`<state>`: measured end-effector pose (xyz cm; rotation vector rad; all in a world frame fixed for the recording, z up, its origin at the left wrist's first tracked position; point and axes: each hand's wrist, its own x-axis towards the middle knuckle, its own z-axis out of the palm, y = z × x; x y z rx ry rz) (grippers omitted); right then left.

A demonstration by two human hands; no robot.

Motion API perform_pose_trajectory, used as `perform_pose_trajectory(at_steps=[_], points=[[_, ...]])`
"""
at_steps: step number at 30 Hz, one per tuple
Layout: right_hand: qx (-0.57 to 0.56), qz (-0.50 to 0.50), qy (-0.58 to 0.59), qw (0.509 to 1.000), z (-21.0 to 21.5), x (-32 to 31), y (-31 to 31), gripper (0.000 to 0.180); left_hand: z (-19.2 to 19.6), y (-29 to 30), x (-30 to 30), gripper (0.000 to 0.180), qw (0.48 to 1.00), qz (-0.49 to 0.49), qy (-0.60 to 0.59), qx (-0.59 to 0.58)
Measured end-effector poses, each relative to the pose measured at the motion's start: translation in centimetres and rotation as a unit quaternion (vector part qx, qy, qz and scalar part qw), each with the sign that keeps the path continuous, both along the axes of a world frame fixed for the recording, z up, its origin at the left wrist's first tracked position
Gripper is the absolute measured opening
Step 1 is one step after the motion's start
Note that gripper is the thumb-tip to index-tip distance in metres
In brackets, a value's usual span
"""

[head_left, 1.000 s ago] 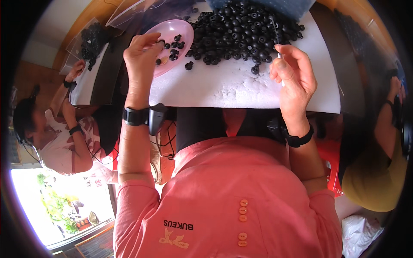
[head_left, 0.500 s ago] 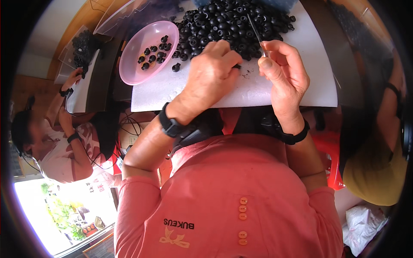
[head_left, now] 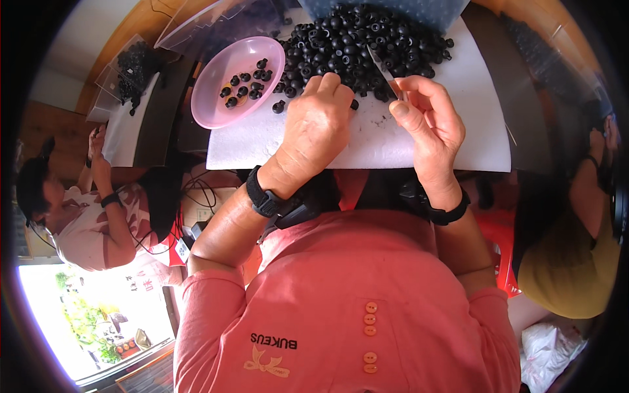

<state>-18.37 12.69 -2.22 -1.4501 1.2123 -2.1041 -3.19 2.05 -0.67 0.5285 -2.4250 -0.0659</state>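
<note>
Left hand (head_left: 319, 124) curls its fingers into the black bead pile (head_left: 367, 42) just beyond, nearer than the right hand (head_left: 427, 121) gripping a thin blade (head_left: 382, 65).

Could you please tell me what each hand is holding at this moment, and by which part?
The right hand pinches a thin metal blade by its lower end. The left hand reaches into the black pieces; whether its fingers grip one cannot be told.
</note>
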Motion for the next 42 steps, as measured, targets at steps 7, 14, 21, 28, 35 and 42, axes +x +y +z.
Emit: perform_pose_trajectory(at_steps=[7, 14, 21, 28, 35, 42], points=[[0.017, -0.01, 0.008, 1.0, -0.1, 0.4, 0.0, 0.024, -0.5, -0.5, -0.4, 0.018, 0.997, -0.056, 0.008, 0.046], [0.023, -0.007, -0.029, 0.999, 0.0, 0.4, 0.4, 0.023, -0.3, -0.4, -0.4, 0.013, 0.962, -0.157, 0.085, 0.209], [0.034, -0.028, 0.055, 0.998, 0.2, 0.5, -0.4, 0.025, -0.3, -0.2, -0.1, 0.025, 0.961, -0.088, 0.095, 0.245], [0.013, -0.04, 0.066, 0.997, -0.1, 0.1, -0.2, 0.027, 0.1, 0.9, -0.3, 0.015, 0.983, -0.072, 0.048, 0.164], [0.017, -0.049, 0.073, 0.996, -0.1, 0.3, -0.3, 0.029, 0.0, 1.2, 0.2, 0.015, 0.963, -0.104, 0.069, 0.237], [0.006, -0.048, 0.077, 0.996, -0.3, 0.4, -0.6, 0.029, 0.4, 1.1, 0.1, 0.016, 0.984, -0.072, 0.016, 0.163]])
